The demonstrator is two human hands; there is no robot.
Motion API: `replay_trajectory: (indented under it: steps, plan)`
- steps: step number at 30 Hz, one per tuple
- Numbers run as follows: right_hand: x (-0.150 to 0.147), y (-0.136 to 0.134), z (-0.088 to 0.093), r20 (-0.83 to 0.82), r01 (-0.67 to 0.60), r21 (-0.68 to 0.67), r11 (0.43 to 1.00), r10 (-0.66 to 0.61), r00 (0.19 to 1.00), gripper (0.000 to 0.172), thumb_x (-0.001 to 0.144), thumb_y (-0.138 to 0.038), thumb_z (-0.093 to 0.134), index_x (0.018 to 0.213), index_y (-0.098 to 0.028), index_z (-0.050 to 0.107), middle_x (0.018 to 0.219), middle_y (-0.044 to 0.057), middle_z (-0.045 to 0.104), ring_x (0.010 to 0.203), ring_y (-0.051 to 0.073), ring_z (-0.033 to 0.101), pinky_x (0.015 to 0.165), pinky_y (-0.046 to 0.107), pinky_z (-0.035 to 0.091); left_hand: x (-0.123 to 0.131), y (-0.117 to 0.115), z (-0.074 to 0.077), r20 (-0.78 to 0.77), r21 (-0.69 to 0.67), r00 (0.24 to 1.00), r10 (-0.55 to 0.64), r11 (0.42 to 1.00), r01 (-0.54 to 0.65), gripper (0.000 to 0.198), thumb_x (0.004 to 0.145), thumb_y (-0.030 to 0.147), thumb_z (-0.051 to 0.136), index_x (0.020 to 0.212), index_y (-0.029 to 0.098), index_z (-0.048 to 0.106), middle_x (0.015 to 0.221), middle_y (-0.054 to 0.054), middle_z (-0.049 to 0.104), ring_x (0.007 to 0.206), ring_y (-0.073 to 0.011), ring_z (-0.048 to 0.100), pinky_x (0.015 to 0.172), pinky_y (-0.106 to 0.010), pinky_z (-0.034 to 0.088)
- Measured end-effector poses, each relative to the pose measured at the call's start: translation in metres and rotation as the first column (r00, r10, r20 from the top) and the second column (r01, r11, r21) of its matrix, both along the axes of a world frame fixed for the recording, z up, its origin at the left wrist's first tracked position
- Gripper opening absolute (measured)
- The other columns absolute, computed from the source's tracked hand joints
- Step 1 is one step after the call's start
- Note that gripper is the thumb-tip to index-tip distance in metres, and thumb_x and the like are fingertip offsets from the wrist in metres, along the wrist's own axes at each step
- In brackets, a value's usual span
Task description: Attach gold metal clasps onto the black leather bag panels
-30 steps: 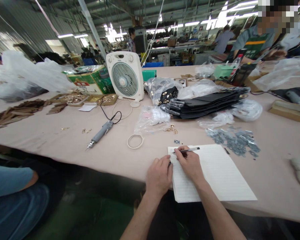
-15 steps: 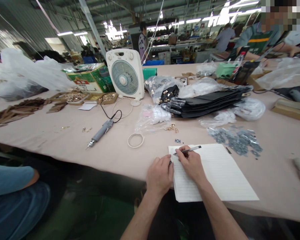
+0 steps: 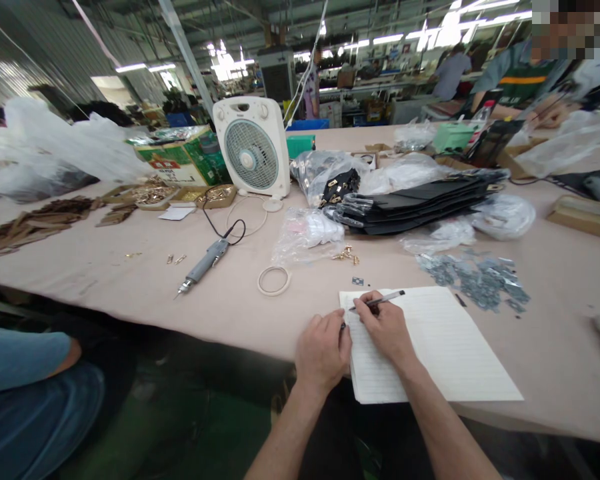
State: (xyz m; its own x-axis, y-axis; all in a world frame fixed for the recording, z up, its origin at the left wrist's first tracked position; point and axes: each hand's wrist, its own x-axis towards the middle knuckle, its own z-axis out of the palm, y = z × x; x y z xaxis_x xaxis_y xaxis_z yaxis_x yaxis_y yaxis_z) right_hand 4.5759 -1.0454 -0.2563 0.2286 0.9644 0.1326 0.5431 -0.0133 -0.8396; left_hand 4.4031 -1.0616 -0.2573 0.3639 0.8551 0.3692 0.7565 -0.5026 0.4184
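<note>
My right hand (image 3: pixel 384 327) pinches a pen (image 3: pixel 391 297), its tip against the upper left of a lined paper pad (image 3: pixel 460 353). The pad lies at the table's front edge, and the part beneath my right hand is hidden. At the pad's left edge rests my left hand (image 3: pixel 323 348), fingers curled. A small black piece (image 3: pixel 343 327) shows between its thumb and forefinger; most of it is covered. Just beyond the pad lies a small metal plate (image 3: pixel 357 281). To the left is a roll of tape (image 3: pixel 273 281).
A powered screwdriver (image 3: pixel 203 267) lies left, before a white box fan (image 3: pixel 253 147). Black strips (image 3: pixel 420 207) are stacked behind the pad, with flat metal pieces (image 3: pixel 480 280) at right. A co-worker's sleeve (image 3: pixel 23 360) shows at left; another person (image 3: pixel 525 83) works across the table.
My hands and the pen keep nearly the same place on the pad. In the background a walking person has moved right, and the far co-worker's hands have shifted left.
</note>
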Motion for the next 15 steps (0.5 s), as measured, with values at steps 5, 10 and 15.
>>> replay_trajectory:
  steps: [5, 10, 15]
  plan:
    - [-0.0008, -0.0003, 0.0019, -0.009, 0.003, -0.002, 1.000, -0.003, 1.000, 0.030, 0.095, -0.051, 0.057, 0.084, -0.024, 0.065, 0.070, 0.001, 0.072, 0.065, 0.021, 0.067, 0.068, 0.031, 0.047, -0.0001, -0.0002, 0.0001, 0.009, -0.023, 1.000, -0.004, 1.000, 0.004, 0.015, 0.099, 0.023, 0.057, 0.112, 0.023, 0.064, 0.125, -0.003, 0.074, 0.096, -0.0253, 0.066, 0.082, -0.044, 0.058]
    - [-0.0004, -0.0010, 0.0027, -0.007, 0.003, -0.004, 1.000, -0.003, 1.000, 0.030, 0.096, -0.050, 0.057, 0.083, -0.025, 0.065, 0.070, 0.000, 0.072, 0.066, 0.021, 0.067, 0.068, 0.030, 0.046, 0.0002, -0.0004, 0.0006, -0.004, -0.015, 1.000, -0.004, 1.000, 0.004, 0.016, 0.099, 0.023, 0.056, 0.113, 0.023, 0.065, 0.124, -0.004, 0.074, 0.096, -0.0247, 0.066, 0.082, -0.044, 0.058]
    - [0.0002, -0.0008, 0.0011, -0.005, 0.007, -0.015, 1.000, -0.007, 1.000, 0.029, 0.096, -0.050, 0.058, 0.084, -0.025, 0.064, 0.070, -0.001, 0.071, 0.067, 0.020, 0.067, 0.069, 0.030, 0.046, 0.0005, -0.0006, 0.0011, 0.002, -0.006, 1.000, -0.008, 1.000, 0.008, 0.015, 0.098, 0.022, 0.057, 0.111, 0.023, 0.065, 0.123, -0.005, 0.074, 0.095, -0.0238, 0.066, 0.083, -0.042, 0.058]
